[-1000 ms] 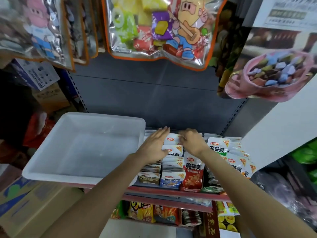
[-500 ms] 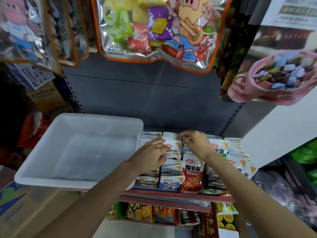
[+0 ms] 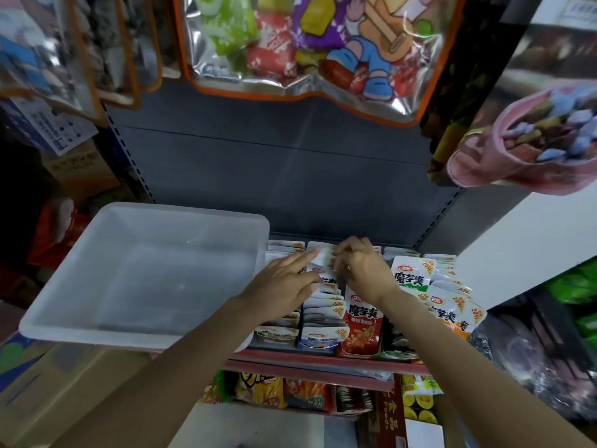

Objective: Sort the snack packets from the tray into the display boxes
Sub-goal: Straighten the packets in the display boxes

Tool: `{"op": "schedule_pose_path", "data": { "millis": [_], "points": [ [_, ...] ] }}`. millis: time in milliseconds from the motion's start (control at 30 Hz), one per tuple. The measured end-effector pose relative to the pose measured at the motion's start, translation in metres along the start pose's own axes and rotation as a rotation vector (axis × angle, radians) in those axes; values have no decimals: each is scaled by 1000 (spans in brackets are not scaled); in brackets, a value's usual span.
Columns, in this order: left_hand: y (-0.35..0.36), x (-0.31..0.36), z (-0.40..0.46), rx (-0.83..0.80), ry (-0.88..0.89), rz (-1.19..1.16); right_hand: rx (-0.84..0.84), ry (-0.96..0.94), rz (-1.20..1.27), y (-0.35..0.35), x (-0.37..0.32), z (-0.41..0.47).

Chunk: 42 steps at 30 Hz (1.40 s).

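A white plastic tray sits on the shelf at the left, with no packets inside. To its right stand display boxes filled with rows of snack packets, red, blue and green-fronted. My left hand rests on the packet rows with fingers extended, the index finger reaching toward the back. My right hand is over the back of the middle row, fingers curled and pinching the top of a white packet there.
Large foil candy bags hang above the shelf, and a pink bag hangs at the right. A lower shelf holds more snack bags. Cardboard boxes stand below the tray. A white wall panel borders the right.
Both hands have shifted toward the back of the packet rows. My left hand went from curled to fingers stretched out. My right hand stays curled on packets at the back.
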State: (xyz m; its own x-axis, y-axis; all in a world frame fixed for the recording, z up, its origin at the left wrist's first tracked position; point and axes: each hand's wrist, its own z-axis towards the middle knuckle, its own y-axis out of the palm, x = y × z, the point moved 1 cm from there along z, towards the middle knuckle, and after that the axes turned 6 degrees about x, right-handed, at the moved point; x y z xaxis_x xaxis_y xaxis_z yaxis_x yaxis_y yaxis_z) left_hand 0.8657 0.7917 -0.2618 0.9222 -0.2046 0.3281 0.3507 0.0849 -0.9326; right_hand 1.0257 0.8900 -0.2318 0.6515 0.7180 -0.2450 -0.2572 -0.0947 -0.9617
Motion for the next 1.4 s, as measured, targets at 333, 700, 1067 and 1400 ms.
{"op": "schedule_pose_path", "data": {
  "millis": [333, 700, 1067, 1400],
  "points": [
    [-3, -2, 1, -39, 3, -9, -97, 52, 14, 2, 8, 7],
    [-3, 1, 1, -14, -25, -22, 51, 43, -235, 13, 1, 19],
    [-4, 2, 1, -12, -36, -44, 119, 43, -277, 12, -5, 19],
    [-3, 1, 1, -15, -52, -55, 206, -125, -249, 8, -3, 7]
  ]
}}
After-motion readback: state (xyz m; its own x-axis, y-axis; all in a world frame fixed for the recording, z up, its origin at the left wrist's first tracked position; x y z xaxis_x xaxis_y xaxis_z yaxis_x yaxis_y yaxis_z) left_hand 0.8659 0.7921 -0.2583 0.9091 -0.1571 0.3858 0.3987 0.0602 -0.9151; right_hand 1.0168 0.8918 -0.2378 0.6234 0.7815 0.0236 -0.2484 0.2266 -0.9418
